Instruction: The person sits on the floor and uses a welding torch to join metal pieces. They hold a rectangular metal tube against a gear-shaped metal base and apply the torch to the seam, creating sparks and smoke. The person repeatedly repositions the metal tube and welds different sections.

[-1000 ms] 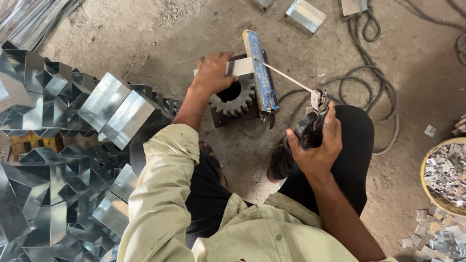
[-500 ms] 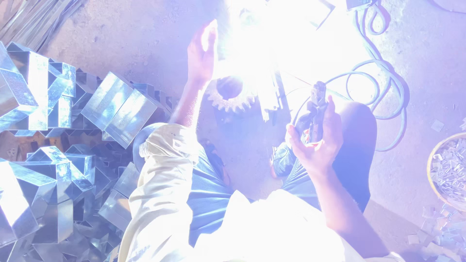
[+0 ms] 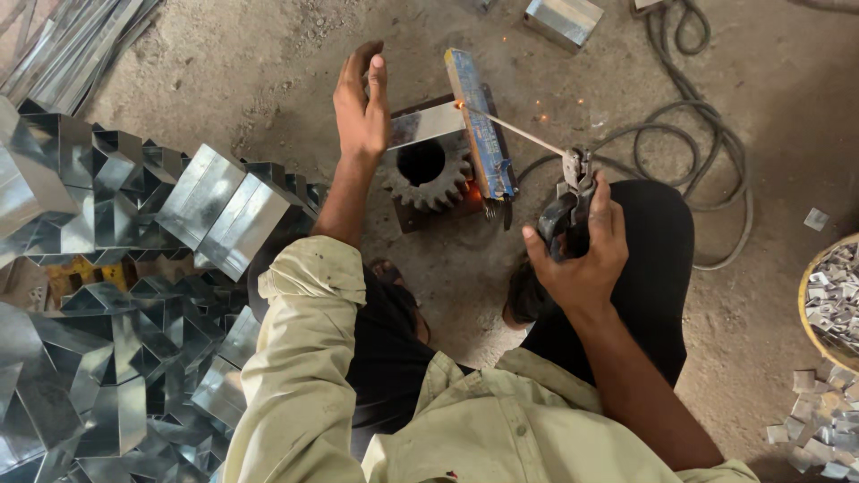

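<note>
Head view, electrode holder (image 3: 565, 219) in right hand (image 3: 582, 259) (gripped)

Even daylight, soft, no hard shadows w/ your body dimming the floor below you. Small orange glow & sparks at the rod tip (image 3: 462, 105), just right of your left hand (image 3: 361, 105). Sheet-metal pieces (image 3: 116, 268) left of it give bright glare. Focus sharp throughout; slight wide-angle stretch at edges.

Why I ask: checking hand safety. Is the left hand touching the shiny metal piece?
Apart: in the head view the left hand is raised, open, beside the shiny metal piece.
</note>
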